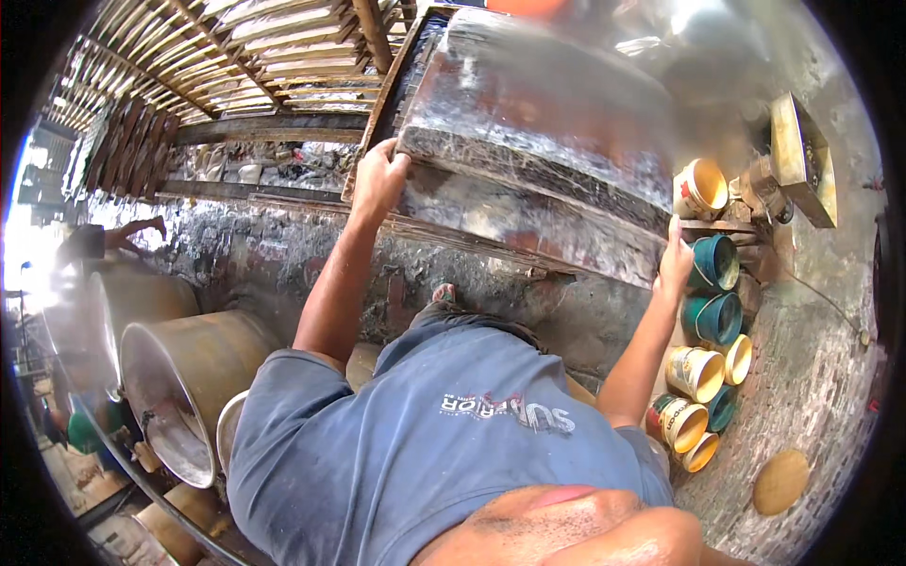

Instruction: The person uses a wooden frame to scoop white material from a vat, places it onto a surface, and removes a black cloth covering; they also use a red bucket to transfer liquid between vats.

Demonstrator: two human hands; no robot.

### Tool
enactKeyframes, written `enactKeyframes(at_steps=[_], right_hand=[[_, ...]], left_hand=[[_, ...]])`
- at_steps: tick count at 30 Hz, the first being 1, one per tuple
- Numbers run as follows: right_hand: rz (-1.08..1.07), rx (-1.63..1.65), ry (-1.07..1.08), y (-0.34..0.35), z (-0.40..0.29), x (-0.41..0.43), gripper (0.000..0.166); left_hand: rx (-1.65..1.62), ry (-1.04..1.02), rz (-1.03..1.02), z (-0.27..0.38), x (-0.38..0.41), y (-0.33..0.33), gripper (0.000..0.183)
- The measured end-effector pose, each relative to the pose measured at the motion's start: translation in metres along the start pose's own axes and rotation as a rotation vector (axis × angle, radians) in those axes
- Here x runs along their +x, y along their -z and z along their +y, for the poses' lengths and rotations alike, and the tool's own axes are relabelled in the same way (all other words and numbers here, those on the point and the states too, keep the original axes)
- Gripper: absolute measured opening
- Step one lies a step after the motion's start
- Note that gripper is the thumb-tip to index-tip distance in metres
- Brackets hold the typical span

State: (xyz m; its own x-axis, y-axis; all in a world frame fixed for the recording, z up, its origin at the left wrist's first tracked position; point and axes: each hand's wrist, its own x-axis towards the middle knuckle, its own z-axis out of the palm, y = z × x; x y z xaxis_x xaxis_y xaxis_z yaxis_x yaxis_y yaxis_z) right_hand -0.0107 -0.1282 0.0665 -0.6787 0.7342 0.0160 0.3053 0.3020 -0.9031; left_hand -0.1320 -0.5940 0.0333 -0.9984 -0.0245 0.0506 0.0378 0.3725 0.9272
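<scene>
A large, wet, box-shaped wooden or metal piece spans the space before me, its worn surface mottled grey and reddish brown. At its near left corner, my left hand grips the edge, thumb on top. My right hand holds the near right corner, fingers partly hidden beneath it. Under the left side shows a wooden frame with a dark lining. The piece looks tilted towards me. Haze blurs its far right part, so I cannot tell where it ends there.
Teal and yellow plastic buckets line the floor at right, near a rectangular metal tin. Large metal vats stand at left. Slatted bamboo racks rise at the far left. Another person's arm shows near the left edge.
</scene>
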Motion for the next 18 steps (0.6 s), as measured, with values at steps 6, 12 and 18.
enactKeyframes(at_steps=[6,12,18], right_hand=[[-0.123,0.093,0.183,-0.058,0.007,0.038,0.040],[-0.045,-0.187,0.357,-0.060,-0.011,0.021,0.042],[0.261,-1.126,1.398,-0.053,0.114,0.149,0.030]], left_hand=[[0.125,-0.048,0.093,-0.018,0.024,0.026,0.035],[0.285,-0.007,0.057,-0.021,0.030,0.017,0.029],[0.295,0.038,0.279,-0.051,0.039,0.013,0.026]])
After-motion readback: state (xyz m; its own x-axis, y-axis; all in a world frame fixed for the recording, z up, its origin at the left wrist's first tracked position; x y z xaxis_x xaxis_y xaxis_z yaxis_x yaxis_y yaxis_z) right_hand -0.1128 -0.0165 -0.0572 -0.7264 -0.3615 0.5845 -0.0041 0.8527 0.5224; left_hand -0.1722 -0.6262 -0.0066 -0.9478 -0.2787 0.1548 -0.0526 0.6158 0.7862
